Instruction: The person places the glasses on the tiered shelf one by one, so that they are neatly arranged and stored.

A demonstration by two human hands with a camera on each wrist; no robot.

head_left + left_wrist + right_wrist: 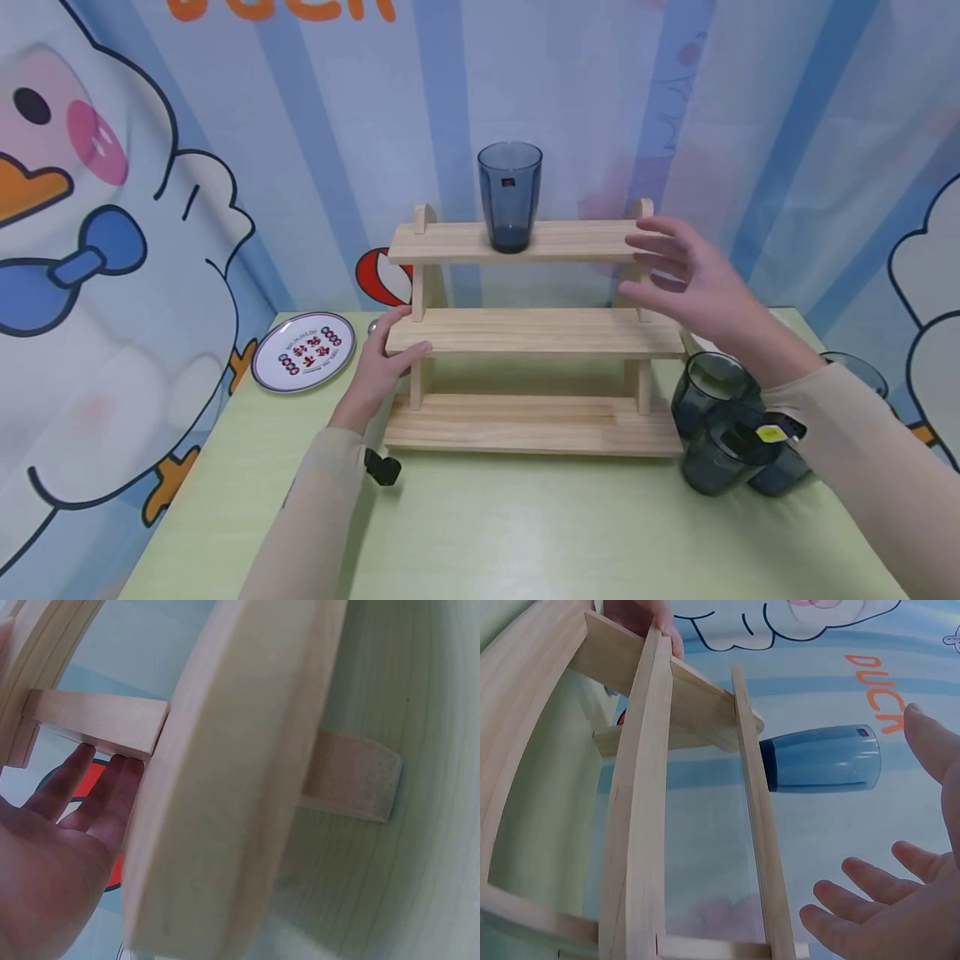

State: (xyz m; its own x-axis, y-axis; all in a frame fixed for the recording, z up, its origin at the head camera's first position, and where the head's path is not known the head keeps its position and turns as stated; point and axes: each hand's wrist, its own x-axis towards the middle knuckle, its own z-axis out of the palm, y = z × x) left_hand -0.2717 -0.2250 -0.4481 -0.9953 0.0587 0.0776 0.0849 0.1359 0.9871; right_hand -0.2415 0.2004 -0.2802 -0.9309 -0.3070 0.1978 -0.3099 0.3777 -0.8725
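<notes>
A three-tier wooden display shelf (536,332) stands on the table. My left hand (381,362) grips the left end of its middle board, thumb at the front edge. In the left wrist view, that hand's fingers reach behind the board against an upright (97,720). One blue-tinted glass (510,196) stands upright on the top board, left of its middle. My right hand (693,275) is by the right end of the top board, fingers spread and holding nothing. The right wrist view shows a gap between this hand and the glass (825,759).
Several dark tinted glasses (723,454) cluster at the table's right side, partly hidden by my right forearm. An oval white plate (303,352) with red lettering lies left of the shelf. Behind the table (480,533) hangs a striped cartoon-duck backdrop (337,150).
</notes>
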